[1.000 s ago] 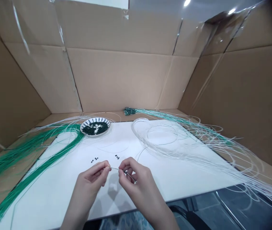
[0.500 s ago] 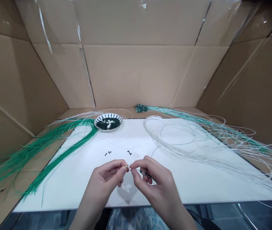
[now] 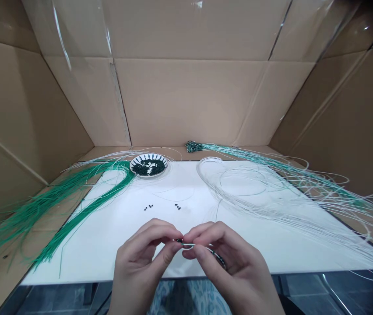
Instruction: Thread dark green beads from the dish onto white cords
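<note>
My left hand (image 3: 143, 258) pinches a small dark bead (image 3: 179, 240) between thumb and forefinger. From it short pale cords (image 3: 188, 245) run across to my right hand (image 3: 235, 262), whose thumb and forefinger are closed on them. More dark beads (image 3: 218, 258) show on the cord under my right fingers, partly hidden by them. The two hands sit close together above the near part of the white board (image 3: 97, 240). Beyond them, two little groups of loose dark beads (image 3: 177, 206) lie on the board.
A striped-rim plate (image 3: 133, 168) of dark beads stands at the back left. Green cords (image 3: 84, 218) spread over the left side, white cords (image 3: 239, 203) over the right. A beaded bundle (image 3: 193, 147) lies behind. Cardboard walls (image 3: 189, 100) enclose the board.
Both hands have drawn nearer to me and closer together. A dark bead now shows at my left fingertips, and the cord between the hands appears as a small loop.
</note>
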`<state>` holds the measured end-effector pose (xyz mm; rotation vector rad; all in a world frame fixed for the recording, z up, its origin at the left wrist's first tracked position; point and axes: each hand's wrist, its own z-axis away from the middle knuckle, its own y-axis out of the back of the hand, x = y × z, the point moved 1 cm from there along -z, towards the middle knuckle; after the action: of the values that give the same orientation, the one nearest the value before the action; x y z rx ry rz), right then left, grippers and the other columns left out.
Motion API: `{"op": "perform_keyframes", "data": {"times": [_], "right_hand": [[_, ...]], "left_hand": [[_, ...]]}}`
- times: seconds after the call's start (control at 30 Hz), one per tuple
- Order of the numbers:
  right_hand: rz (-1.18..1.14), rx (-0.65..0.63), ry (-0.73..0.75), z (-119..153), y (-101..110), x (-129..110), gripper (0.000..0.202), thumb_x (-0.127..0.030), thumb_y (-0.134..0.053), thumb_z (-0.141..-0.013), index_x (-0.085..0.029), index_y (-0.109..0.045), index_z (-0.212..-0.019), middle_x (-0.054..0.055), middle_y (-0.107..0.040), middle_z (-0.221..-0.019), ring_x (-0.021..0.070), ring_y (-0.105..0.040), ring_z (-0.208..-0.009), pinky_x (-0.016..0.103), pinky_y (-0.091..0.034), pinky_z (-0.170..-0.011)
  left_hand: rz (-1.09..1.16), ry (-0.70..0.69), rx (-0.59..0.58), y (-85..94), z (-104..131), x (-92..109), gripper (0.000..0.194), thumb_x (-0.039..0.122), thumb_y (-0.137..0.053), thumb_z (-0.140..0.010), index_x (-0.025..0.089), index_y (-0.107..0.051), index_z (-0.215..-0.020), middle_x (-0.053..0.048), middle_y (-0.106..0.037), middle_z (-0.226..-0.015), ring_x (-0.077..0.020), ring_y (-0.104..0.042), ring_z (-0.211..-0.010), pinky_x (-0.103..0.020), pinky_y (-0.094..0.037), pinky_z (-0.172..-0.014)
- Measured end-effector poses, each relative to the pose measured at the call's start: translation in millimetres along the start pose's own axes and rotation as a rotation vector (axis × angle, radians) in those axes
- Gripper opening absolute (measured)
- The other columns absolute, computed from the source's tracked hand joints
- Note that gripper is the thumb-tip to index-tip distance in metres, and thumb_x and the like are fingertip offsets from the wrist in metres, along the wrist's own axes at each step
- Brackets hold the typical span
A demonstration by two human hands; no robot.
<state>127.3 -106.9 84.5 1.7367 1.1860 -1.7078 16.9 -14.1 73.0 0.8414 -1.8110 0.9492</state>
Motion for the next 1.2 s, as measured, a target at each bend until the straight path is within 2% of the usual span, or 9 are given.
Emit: {"op": "perform_keyframes", "data": {"times": [0.13, 0.27, 0.4, 0.67, 0.97, 1.2], "right_hand": [[0.057, 0.098, 0.035, 3, -8, -7, 0.014, -0.014, -0.076, -0.078, -0.024, -0.070, -0.070, -0.001, -0.080, -0.080, 0.0161, -0.075, -0.076, 0.024, -0.063, -0.078], [0.130, 0.169, 0.106, 6, -15, -11, 0.016, -0.013, -0.071, -0.078, -0.026, -0.069, -0.068, -0.005, -0.079, -0.074, 0.0126, -0.076, -0.072, 0.017, -0.062, -0.073], [0.153, 0.156, 0.163, 7, -15, -10, 0.018, -0.010, -0.070, -0.077, -0.025, -0.071, -0.068, -0.004, -0.080, -0.075, 0.0129, -0.077, -0.072, 0.017, -0.063, -0.071], [0.174, 0.131, 0.179, 6, -13, -10, 0.017, -0.009, -0.070, -0.076, -0.024, -0.071, -0.069, 0.000, -0.080, -0.075, 0.0168, -0.079, -0.072, 0.022, -0.065, -0.069], [0.158, 0.147, 0.171, 8, -16, -10, 0.021, -0.007, -0.069, -0.077, -0.026, -0.070, -0.070, -0.007, -0.080, -0.077, 0.0099, -0.077, -0.073, 0.013, -0.061, -0.073], [0.176, 0.163, 0.195, 7, -16, -9, 0.020, -0.009, -0.068, -0.078, -0.027, -0.070, -0.069, -0.008, -0.079, -0.075, 0.0085, -0.077, -0.071, 0.011, -0.060, -0.071]], "left_hand": [[-0.062, -0.103, -0.019, 1.9, 1, -1, 0.010, 0.035, -0.088, -0.079, 0.026, -0.084, -0.077, -0.003, -0.074, -0.074, -0.0176, -0.066, -0.073, -0.022, -0.053, -0.064], [-0.082, -0.131, -0.044, 1.9, 1, 0, 0.005, 0.034, -0.085, -0.083, 0.030, -0.084, -0.080, 0.000, -0.074, -0.075, -0.0151, -0.065, -0.073, -0.020, -0.051, -0.064], [-0.078, -0.138, -0.046, 2.3, 2, 0, 0.006, 0.034, -0.085, -0.083, 0.029, -0.084, -0.080, 0.001, -0.073, -0.074, -0.0138, -0.063, -0.073, -0.018, -0.049, -0.064], [-0.138, -0.183, -0.048, 4.3, 4, 0, 0.003, 0.031, -0.084, -0.085, 0.029, -0.084, -0.082, -0.001, -0.073, -0.075, -0.0165, -0.065, -0.073, -0.022, -0.050, -0.063], [-0.182, -0.273, -0.075, 6.4, 5, -1, 0.012, 0.017, -0.079, -0.089, 0.029, -0.083, -0.088, 0.002, -0.073, -0.081, -0.0142, -0.065, -0.078, -0.020, -0.049, -0.067], [-0.197, -0.280, -0.082, 7.2, 5, -1, 0.013, 0.016, -0.078, -0.089, 0.028, -0.082, -0.089, 0.000, -0.073, -0.081, -0.0156, -0.065, -0.078, -0.021, -0.049, -0.066]]}}
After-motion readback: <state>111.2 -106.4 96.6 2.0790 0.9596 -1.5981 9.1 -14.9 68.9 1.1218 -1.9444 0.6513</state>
